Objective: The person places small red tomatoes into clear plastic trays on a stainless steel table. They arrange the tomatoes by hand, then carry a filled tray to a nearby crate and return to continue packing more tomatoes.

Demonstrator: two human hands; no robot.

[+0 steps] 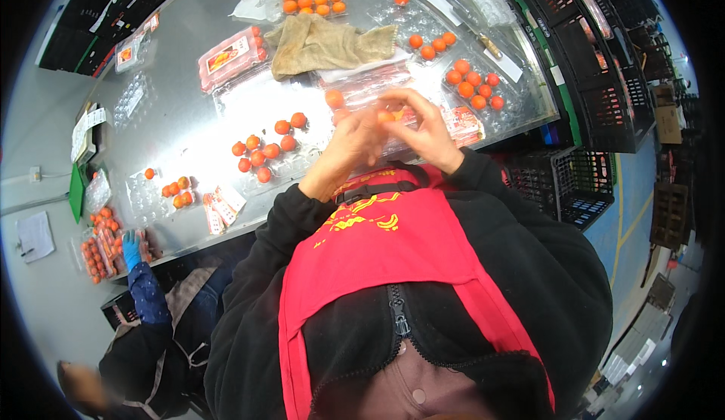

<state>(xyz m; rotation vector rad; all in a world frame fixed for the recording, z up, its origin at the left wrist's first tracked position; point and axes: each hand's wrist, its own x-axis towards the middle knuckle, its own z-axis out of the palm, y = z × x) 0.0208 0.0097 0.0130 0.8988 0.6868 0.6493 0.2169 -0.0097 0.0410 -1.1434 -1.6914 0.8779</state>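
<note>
My left hand (355,137) and my right hand (423,125) meet just above the metal table's front edge. A small orange-red fruit (386,116) shows between them, at the fingertips of my left hand. My right thumb and fingers curve around it; how firmly they touch it is hidden. Behind my hands lies a stack of clear and red-printed plastic packaging (371,88), with another fruit (334,99) at its left. To the left, a clear plastic tray (272,162) carries several fruits. On the right stands a second partly filled tray (474,87), with printed labels (464,125) below it.
A brown cloth (325,46), a labelled fruit pack (231,57) and a filled tray (311,1) lie farther back. A wooden-handled knife (490,47) rests at the right. Black crates (595,69) border that side. At left, a co-worker's blue-gloved hand (132,249) touches packed fruit.
</note>
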